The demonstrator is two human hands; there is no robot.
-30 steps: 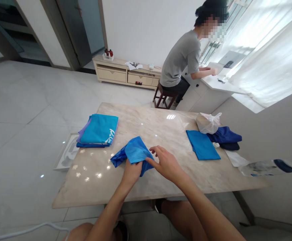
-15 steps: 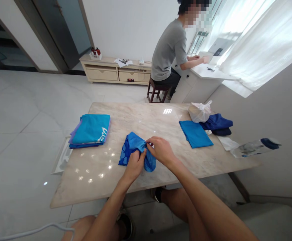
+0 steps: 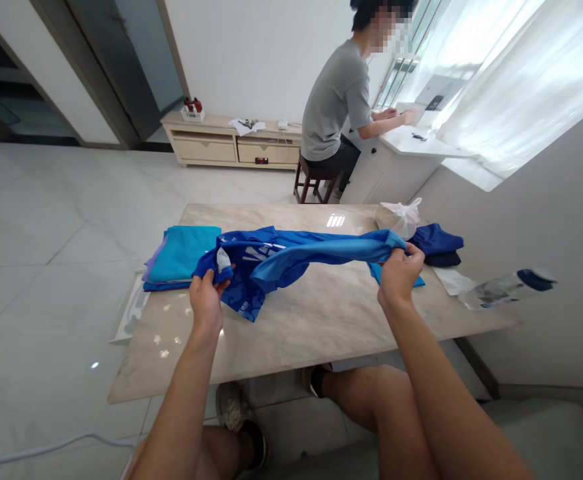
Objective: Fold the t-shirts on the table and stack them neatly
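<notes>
A blue printed cloth point(image 3: 291, 257) with white lettering and a lighter blue side is stretched lengthwise above the table. My left hand point(image 3: 209, 300) grips its left end, where a small white patch shows. The right end is bunched in the fingers of my right hand point(image 3: 401, 267). A darker patterned corner hangs down between the hands, nearer the left. Just behind my left hand lies a stack of folded cloths point(image 3: 185, 250), turquoise on top with purple and blue below. Beneath my right hand, a folded blue cloth point(image 3: 416, 281) is mostly hidden.
On the marble-look table point(image 3: 311, 320), a white plastic bag point(image 3: 404, 217), dark blue cloths point(image 3: 436, 240) and a water bottle point(image 3: 506, 289) are at the right. Beyond it, a person point(image 3: 334, 100) in a grey shirt sits on a stool point(image 3: 316, 177) by a white desk.
My hands have moved far apart, left and right. The blue cloth, bunched between them before, is now pulled out long and raised off the table.
</notes>
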